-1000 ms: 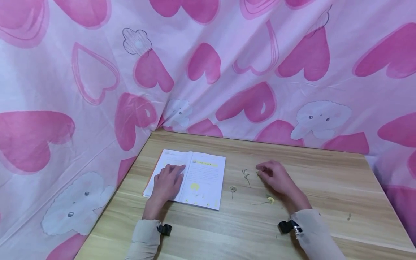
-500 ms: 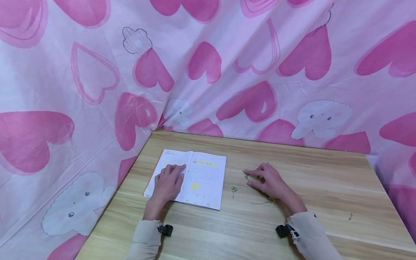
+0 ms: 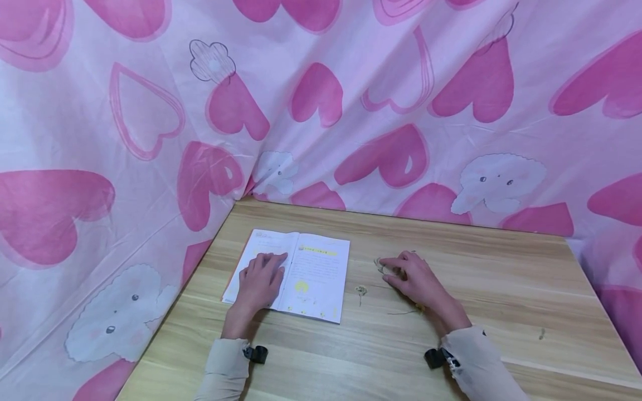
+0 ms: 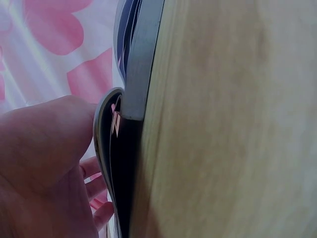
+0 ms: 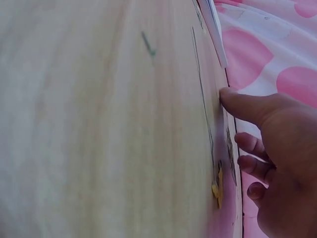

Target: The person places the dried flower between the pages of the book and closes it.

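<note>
An open book (image 3: 317, 278) with printed pages lies on the wooden table, its spine running up the middle. My left hand (image 3: 260, 280) rests on the left page, fingers spread towards the spine; in the left wrist view the thumb side lies against a curved page edge. To the right of the book, my right hand (image 3: 413, 277) reaches down to a thin dried sprig (image 3: 378, 264). Index finger and thumb stand apart at the sprig, their tips right at it, and partly cover it. In the right wrist view, the thumb tip meets the tabletop and the other fingers are loosely bent.
A small dried flower (image 3: 361, 291) lies between the book and my right hand. Nearer me is a yellow flower (image 5: 217, 191) with a long stem, partly under the right wrist. A green scrap (image 5: 147, 44) and a dark bit (image 3: 541, 333) lie on the table. Heart-patterned cloth (image 3: 316, 94) hangs behind.
My right hand has moved left to the sprig, with index finger and thumb coming over it, and has stayed there for the last half second. The left hand keeps its place on the book.
</note>
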The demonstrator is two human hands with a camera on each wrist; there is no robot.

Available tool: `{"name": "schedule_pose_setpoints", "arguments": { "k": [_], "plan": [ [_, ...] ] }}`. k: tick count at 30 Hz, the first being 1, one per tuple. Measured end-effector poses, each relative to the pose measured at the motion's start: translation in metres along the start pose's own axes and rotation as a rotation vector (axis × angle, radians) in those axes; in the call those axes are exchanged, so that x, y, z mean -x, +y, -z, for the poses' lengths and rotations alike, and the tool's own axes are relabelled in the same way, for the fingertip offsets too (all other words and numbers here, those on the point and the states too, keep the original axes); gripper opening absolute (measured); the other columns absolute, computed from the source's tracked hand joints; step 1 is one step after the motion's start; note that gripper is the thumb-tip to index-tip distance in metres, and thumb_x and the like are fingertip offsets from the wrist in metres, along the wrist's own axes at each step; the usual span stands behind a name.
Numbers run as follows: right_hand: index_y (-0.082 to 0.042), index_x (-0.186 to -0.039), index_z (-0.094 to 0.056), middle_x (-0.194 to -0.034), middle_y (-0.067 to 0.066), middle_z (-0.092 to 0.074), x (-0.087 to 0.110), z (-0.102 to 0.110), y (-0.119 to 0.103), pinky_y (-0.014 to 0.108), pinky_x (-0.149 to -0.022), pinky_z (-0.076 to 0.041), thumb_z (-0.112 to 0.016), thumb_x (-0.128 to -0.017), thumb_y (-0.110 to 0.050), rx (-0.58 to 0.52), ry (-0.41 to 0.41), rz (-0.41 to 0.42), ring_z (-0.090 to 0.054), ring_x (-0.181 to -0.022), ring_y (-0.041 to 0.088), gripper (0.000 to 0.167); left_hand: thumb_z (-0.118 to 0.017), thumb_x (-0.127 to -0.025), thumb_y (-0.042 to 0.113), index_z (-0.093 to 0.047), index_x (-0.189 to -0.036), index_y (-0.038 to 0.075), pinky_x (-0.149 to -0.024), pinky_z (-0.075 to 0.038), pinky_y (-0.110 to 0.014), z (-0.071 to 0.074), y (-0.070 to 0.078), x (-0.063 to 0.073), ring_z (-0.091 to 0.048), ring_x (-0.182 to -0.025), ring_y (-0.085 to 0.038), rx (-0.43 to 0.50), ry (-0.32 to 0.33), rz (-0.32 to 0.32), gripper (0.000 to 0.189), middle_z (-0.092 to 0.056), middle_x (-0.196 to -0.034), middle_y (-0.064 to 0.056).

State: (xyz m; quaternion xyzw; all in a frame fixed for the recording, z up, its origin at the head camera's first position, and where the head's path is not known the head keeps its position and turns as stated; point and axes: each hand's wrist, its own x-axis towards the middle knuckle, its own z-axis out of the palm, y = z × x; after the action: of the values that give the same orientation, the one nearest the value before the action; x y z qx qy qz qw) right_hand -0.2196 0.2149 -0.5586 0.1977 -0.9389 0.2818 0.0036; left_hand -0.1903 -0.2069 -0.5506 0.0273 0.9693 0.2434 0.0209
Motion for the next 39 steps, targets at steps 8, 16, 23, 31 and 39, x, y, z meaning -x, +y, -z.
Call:
{"name": "schedule_pose_setpoints", "arguments": {
  "k": [8, 16, 23, 31, 39],
  "plan": [
    [-0.016, -0.108, -0.085, -0.094, -0.005, -0.068, -0.001, -0.001, -0.010, 0.036, -0.079, -0.048, -0.085, -0.096, -0.023, 0.036, 0.065, -0.051, -0.057, -0.087, 0.014, 0.013, -0.047, -0.115, 0.037, -0.052, -0.160, 0.031, -0.120, -0.026, -0.073, -0.001, -0.002, 0.001, -0.039, -0.149, -0.042, -0.006, -0.003, -0.001, 0.046, -0.044, -0.160, -0.015],
    [-0.014, -0.109, -0.079, -0.092, -0.002, -0.065, -0.004, -0.004, -0.019, 0.034, -0.076, -0.046, -0.084, -0.097, -0.031, 0.048, 0.062, -0.123, -0.056, -0.083, 0.015, 0.021, -0.049, -0.114, 0.033, -0.055, -0.159, 0.030, -0.118, -0.026, -0.072, -0.003, -0.001, 0.002, -0.040, -0.147, -0.043, 0.008, 0.028, -0.009, 0.045, -0.047, -0.158, -0.016],
    [-0.021, -0.092, -0.078, -0.086, -0.004, -0.064, 0.001, -0.004, -0.026, 0.032, -0.072, -0.047, -0.086, -0.094, -0.038, 0.052, 0.048, -0.161, -0.055, -0.079, 0.014, 0.019, -0.049, -0.114, 0.035, -0.052, -0.160, 0.031, -0.118, -0.026, -0.073, -0.004, -0.002, 0.002, -0.039, -0.149, -0.042, -0.003, 0.019, -0.002, 0.046, -0.045, -0.160, -0.016],
    [-0.020, -0.098, -0.082, -0.091, -0.006, -0.067, 0.000, -0.009, -0.029, 0.032, -0.074, -0.049, -0.084, -0.096, -0.027, 0.083, 0.016, -0.138, -0.057, -0.081, 0.010, 0.008, -0.048, -0.114, 0.037, -0.051, -0.161, 0.032, -0.119, -0.024, -0.073, -0.003, -0.003, 0.000, -0.037, -0.150, -0.042, 0.014, 0.005, 0.003, 0.047, -0.043, -0.162, -0.015],
    [-0.012, -0.100, -0.077, -0.092, 0.001, -0.068, -0.001, -0.013, -0.030, 0.055, -0.101, -0.057, -0.072, -0.104, -0.020, 0.104, 0.029, -0.112, -0.061, -0.082, 0.017, 0.010, -0.048, -0.115, 0.039, -0.050, -0.162, 0.033, -0.121, -0.024, -0.071, -0.003, -0.002, -0.001, -0.037, -0.150, -0.040, 0.015, -0.008, 0.011, 0.047, -0.043, -0.161, -0.014]
  ]
}}
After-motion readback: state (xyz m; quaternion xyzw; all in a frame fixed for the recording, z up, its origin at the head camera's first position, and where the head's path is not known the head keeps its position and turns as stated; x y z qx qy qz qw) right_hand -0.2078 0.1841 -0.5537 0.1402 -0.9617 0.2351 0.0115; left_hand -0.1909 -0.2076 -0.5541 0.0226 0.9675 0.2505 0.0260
